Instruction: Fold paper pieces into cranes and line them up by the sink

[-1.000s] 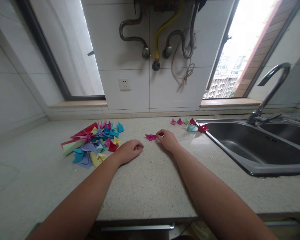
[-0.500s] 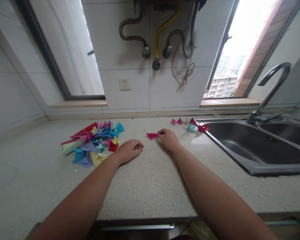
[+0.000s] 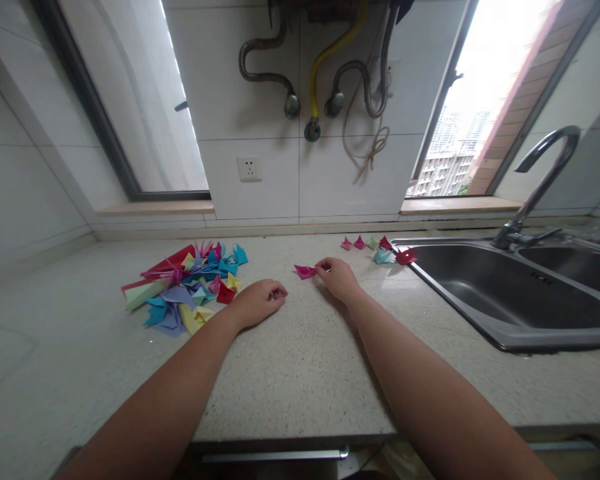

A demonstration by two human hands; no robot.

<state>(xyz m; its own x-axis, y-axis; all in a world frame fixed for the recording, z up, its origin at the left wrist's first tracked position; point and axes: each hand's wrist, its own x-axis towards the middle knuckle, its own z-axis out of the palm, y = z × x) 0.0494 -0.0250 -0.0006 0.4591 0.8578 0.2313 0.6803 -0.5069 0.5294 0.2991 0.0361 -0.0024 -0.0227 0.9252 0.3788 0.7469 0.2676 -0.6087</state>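
Note:
Between the thumb and fingertips of my right hand (image 3: 338, 279) is one end of a magenta origami boat (image 3: 305, 271), low over the counter. My left hand (image 3: 260, 301) rests on the counter to the left, its fingers curled in and nothing visible in them. Just beyond its knuckles lies a heap of folded paper pieces (image 3: 180, 297) in blue, purple, yellow, red, pink and pale green. A small red folded piece (image 3: 225, 293) and a yellow one (image 3: 233, 282) lie at the heap's edge nearest that hand.
Several small origami pieces stand near the sink's left corner, among them a pale blue one (image 3: 384, 256) and a red one (image 3: 407, 257) at the rim. A steel sink (image 3: 460, 320) with a curved faucet (image 3: 550, 173) is at right. Hoses (image 3: 320, 73) hang on the tiled wall.
My right hand and the magenta boat have shifted very slightly to the right. My left hand and the paper heap look unchanged.

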